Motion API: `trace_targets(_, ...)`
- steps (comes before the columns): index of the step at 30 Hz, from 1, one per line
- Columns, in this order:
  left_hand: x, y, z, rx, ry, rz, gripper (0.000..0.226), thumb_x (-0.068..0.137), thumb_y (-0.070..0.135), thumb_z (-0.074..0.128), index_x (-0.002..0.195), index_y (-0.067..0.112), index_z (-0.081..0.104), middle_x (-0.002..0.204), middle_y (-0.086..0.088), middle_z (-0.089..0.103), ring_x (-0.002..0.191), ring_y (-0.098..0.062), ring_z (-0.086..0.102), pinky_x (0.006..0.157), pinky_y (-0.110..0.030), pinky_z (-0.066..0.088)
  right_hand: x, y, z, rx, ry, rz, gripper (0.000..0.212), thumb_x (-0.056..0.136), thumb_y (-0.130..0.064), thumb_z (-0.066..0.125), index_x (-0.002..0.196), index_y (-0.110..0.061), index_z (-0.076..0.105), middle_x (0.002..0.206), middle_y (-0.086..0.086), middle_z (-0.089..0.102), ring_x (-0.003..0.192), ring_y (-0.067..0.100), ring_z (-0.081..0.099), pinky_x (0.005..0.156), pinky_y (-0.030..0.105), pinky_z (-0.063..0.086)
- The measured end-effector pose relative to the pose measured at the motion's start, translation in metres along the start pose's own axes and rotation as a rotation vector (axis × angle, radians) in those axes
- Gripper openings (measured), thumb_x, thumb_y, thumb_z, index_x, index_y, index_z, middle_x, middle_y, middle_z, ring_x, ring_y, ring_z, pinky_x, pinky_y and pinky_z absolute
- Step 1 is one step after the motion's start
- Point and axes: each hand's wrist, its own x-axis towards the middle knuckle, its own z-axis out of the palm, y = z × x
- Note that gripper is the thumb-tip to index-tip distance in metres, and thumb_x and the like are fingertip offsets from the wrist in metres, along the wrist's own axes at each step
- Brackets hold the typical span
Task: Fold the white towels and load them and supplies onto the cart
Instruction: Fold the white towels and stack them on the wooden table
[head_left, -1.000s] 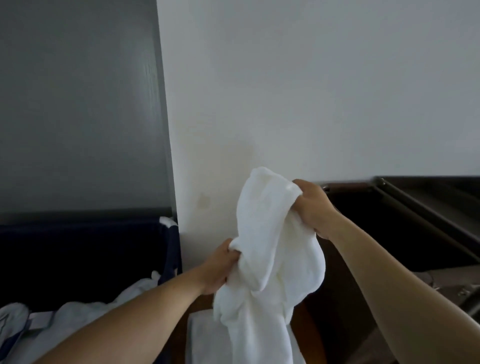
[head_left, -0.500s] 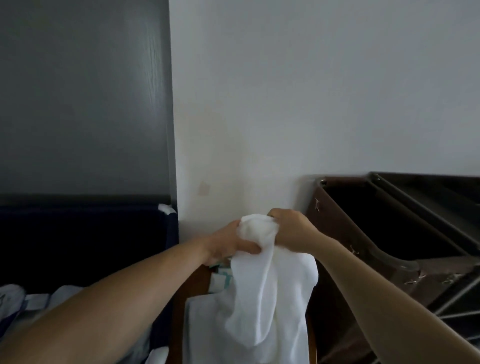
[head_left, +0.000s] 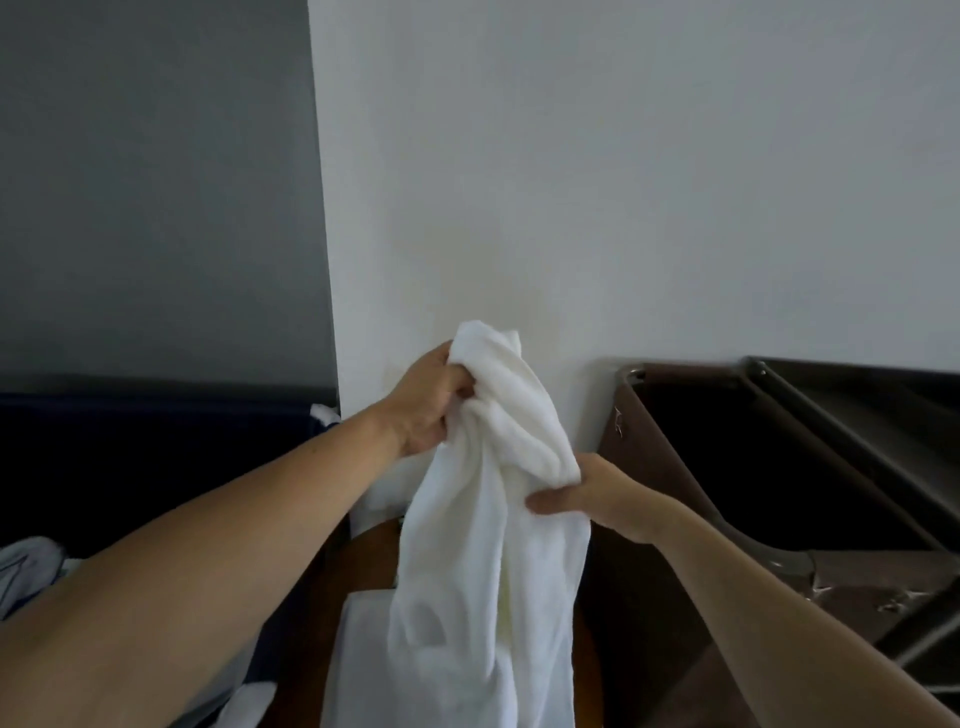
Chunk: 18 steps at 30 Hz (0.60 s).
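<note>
Hanging closest to me, the loose tail of the white towel (head_left: 488, 597) drops straight down over a folded towel (head_left: 356, 654) on the round wooden tabletop (head_left: 371, 551), so its long axis runs top to bottom. My right hand (head_left: 602, 496), lower and nearer, pinches a fold at its right edge between thumb and fingers. My left hand (head_left: 431, 405), higher and farther, is fisted round the bunched top end. Spreading it, I judge, means pulling the hands apart sideways. The cart (head_left: 691, 371) stands just beyond, to my right.
</note>
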Motion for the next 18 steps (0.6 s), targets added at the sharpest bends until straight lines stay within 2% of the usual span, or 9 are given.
trace_targets(3, 0.003, 0.001, -0.017, 0.05, -0.019, 0.011, 0.026, 0.091, -0.003, 0.045, 0.113, 0.004, 0.059, 0.098, -0.015, 0.06, 0.09, -0.03, 0.058, 0.082, -0.045, 0.048, -0.004, -0.006, -0.019, 0.045, 0.0, -0.068, 0.042, 0.076, -0.014, 0.082, 0.116, -0.018, 0.07, 0.113, 0.005, 0.073, 0.106, 0.025, 0.069, 0.098, 0.049, 0.052)
trace_targets(6, 0.0, -0.003, -0.031, 0.265, 0.071, -0.008, 0.029, 0.079, -0.005, 0.049, 0.099, 0.008, 0.065, 0.086, -0.001, 0.068, 0.086, -0.022, 0.063, 0.071, -0.029, 0.053, -0.005, -0.02, -0.032, 0.057, 0.073, -0.131, 0.034, 0.068, -0.015, 0.081, 0.1, -0.014, 0.071, 0.099, 0.012, 0.074, 0.093, 0.029, 0.071, 0.091, 0.049, 0.056)
trace_targets(10, -0.008, -0.009, -0.042, 0.397, 0.241, -0.02, 0.035, 0.061, 0.006, 0.053, 0.089, 0.023, 0.064, 0.068, 0.017, 0.066, 0.074, -0.014, 0.058, 0.051, -0.015, 0.046, -0.001, -0.033, -0.032, -0.066, 0.057, -0.195, 0.032, 0.062, -0.017, 0.082, 0.092, -0.015, 0.07, 0.082, 0.0, 0.069, 0.08, 0.016, 0.066, 0.074, 0.029, 0.051)
trace_targets(12, -0.012, -0.007, -0.043, 0.475, 0.197, -0.021, 0.036, 0.058, 0.011, 0.053, 0.09, 0.023, 0.062, 0.075, 0.012, 0.065, 0.079, -0.014, 0.059, 0.059, -0.02, 0.049, 0.003, -0.036, -0.028, -0.186, 0.071, -0.197, 0.028, 0.067, -0.011, 0.085, 0.09, -0.017, 0.068, 0.08, -0.003, 0.067, 0.077, 0.012, 0.063, 0.071, 0.025, 0.048)
trace_targets(14, -0.016, -0.006, -0.043, 0.589, -0.036, -0.121, 0.049, 0.063, 0.011, 0.061, 0.111, 0.016, 0.06, 0.096, 0.004, 0.065, 0.095, -0.02, 0.061, 0.078, -0.031, 0.055, 0.006, -0.039, -0.023, -0.299, 0.112, -0.201, 0.028, 0.071, -0.008, 0.083, 0.091, -0.018, 0.067, 0.084, -0.002, 0.067, 0.078, 0.013, 0.061, 0.071, 0.025, 0.048)
trace_targets(15, -0.018, -0.007, -0.043, 0.686, -0.152, -0.197, 0.069, 0.067, 0.01, 0.07, 0.133, 0.016, 0.049, 0.113, 0.003, 0.06, 0.107, -0.02, 0.057, 0.09, -0.035, 0.053, 0.007, -0.04, -0.021, -0.328, 0.116, -0.207, 0.029, 0.071, -0.007, 0.082, 0.093, -0.018, 0.067, 0.086, -0.002, 0.068, 0.079, 0.012, 0.061, 0.07, 0.024, 0.049)
trace_targets(16, -0.02, -0.008, -0.041, 0.792, -0.24, -0.265, 0.096, 0.069, 0.013, 0.078, 0.151, 0.024, 0.027, 0.13, 0.005, 0.05, 0.12, -0.019, 0.05, 0.1, -0.036, 0.047, 0.008, -0.041, -0.018, -0.342, 0.11, -0.217, 0.03, 0.071, -0.006, 0.082, 0.094, -0.019, 0.067, 0.088, -0.002, 0.069, 0.079, 0.011, 0.062, 0.07, 0.023, 0.05)
trace_targets(17, -0.021, -0.008, -0.037, 0.893, -0.298, -0.299, 0.118, 0.069, 0.02, 0.084, 0.156, 0.034, 0.006, 0.141, 0.007, 0.039, 0.129, -0.016, 0.041, 0.107, -0.035, 0.041, 0.008, -0.043, -0.014, -0.351, 0.102, -0.229, 0.032, 0.071, -0.006, 0.082, 0.096, -0.02, 0.068, 0.09, -0.001, 0.07, 0.079, 0.009, 0.062, 0.071, 0.023, 0.052)
trace_targets(18, -0.023, -0.007, -0.029, 0.958, -0.35, -0.297, 0.128, 0.066, 0.029, 0.087, 0.154, 0.041, -0.004, 0.148, 0.01, 0.032, 0.135, -0.015, 0.034, 0.111, -0.035, 0.036, 0.008, -0.045, -0.011, -0.354, 0.098, -0.245, 0.034, 0.07, -0.005, 0.081, 0.097, -0.02, 0.068, 0.092, 0.001, 0.07, 0.079, 0.009, 0.062, 0.072, 0.025, 0.053)
